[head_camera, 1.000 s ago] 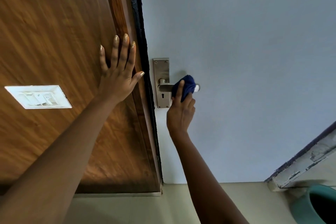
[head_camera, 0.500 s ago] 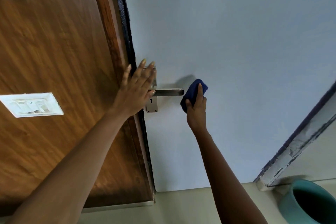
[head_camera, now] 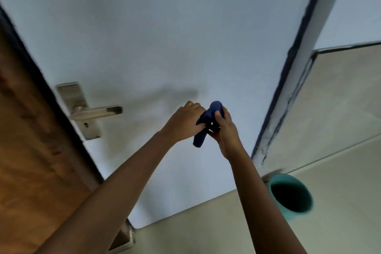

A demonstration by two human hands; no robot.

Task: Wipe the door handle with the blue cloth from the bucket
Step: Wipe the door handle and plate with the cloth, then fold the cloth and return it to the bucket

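Note:
The steel door handle (head_camera: 97,112) sticks out from its plate on the pale blue door (head_camera: 165,37), at the left. The dark blue cloth (head_camera: 207,123) is bunched between both hands, well to the right of the handle and clear of it. My left hand (head_camera: 183,122) grips the cloth from the left. My right hand (head_camera: 224,130) holds it from the right, thumb over the top. The teal bucket (head_camera: 309,194) stands on the floor at the lower right, its inside dark.
A brown wooden panel (head_camera: 31,161) with a dark edge strip fills the left. The door's right frame (head_camera: 288,99) runs diagonally beside a beige tiled floor (head_camera: 340,130). More floor lies below the door.
My right hand drew the cloth off the handle and moved right. My left hand left the wooden panel and joined it on the cloth. The view swung right and down.

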